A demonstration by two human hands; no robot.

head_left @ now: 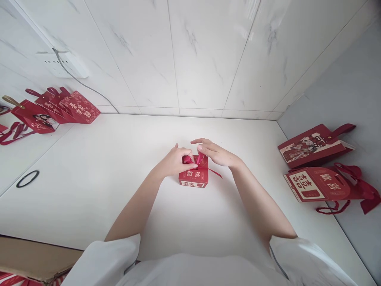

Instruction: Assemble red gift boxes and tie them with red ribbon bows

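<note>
A small red gift box with white characters stands on the white table in the middle. A red ribbon lies over its top, with a loose end trailing to the right. My left hand is closed, pinching a loop of the ribbon at the box's top left. My right hand pinches the ribbon from the right between thumb and forefinger, its other fingers stretched out.
Red gift bags stand at the far left by the wall. Two more red gift bags with ribbons lie at the right edge. A black ring lies on the left. A wall socket with a cable is on the tiled wall.
</note>
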